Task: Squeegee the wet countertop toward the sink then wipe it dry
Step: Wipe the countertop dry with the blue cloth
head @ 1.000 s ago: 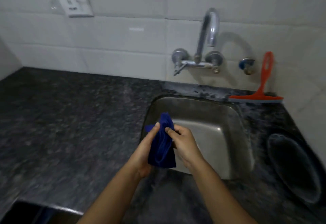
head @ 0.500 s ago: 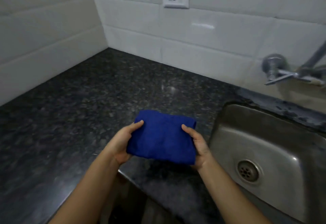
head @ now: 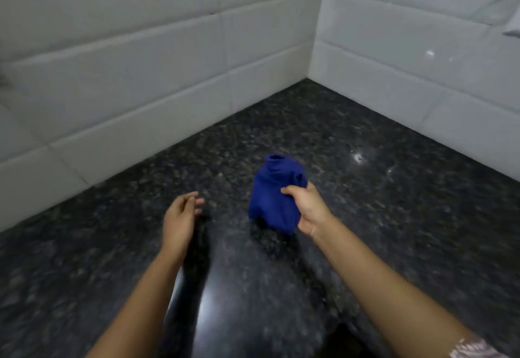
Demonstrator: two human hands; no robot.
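A bunched blue cloth (head: pixel 271 200) hangs just above the dark speckled granite countertop (head: pixel 394 202), near the middle of the view. My right hand (head: pixel 308 208) grips its right side. My left hand (head: pixel 180 217) hovers over the counter to the cloth's left, fingers apart, holding nothing. The counter surface shows small wet glints toward the right. The sink and the squeegee are out of view.
White tiled walls (head: pixel 140 81) meet in a corner (head: pixel 312 76) behind the counter, closing it off at the back and left. A small part of a wall fitting (head: pixel 512 29) shows at the right edge. A dark shadow lies on the counter near me.
The view has swung left from the sink to the counter's corner. My left hand has let go of the cloth, which is now bunched in my right hand alone.
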